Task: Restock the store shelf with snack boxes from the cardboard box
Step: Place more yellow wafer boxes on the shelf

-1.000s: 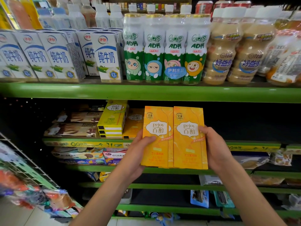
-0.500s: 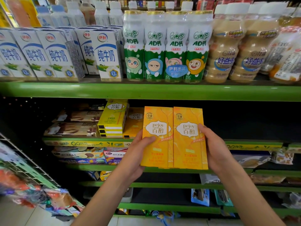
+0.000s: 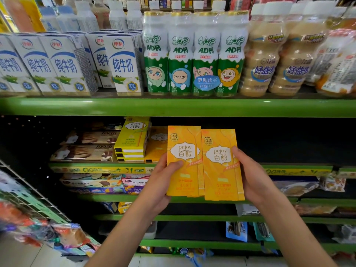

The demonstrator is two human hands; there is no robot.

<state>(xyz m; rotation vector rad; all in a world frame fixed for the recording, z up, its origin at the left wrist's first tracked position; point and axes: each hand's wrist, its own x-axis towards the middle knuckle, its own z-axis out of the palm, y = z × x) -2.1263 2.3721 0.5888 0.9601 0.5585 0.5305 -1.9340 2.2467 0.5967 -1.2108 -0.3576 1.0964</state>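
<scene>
At lower centre, the left hand (image 3: 163, 182) and right hand (image 3: 252, 180) each pinch an upright orange snack box, the left box (image 3: 184, 160) and right box (image 3: 221, 164) side by side with edges touching. Behind them, centre frame, sits the snack shelf (image 3: 300, 167), with stacked yellow boxes (image 3: 133, 143) to the left. Each grip is one-handed, so a box could slip or knock that stack while going in.

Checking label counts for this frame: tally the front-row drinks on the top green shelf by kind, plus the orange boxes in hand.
White Yili milk cartons, front row in view: 5
Green QQ AD bottles: 4
Beige bottles: 2
Orange Pejoy boxes in hand: at least 2, one in the left hand, one in the right
Total: 13
</scene>
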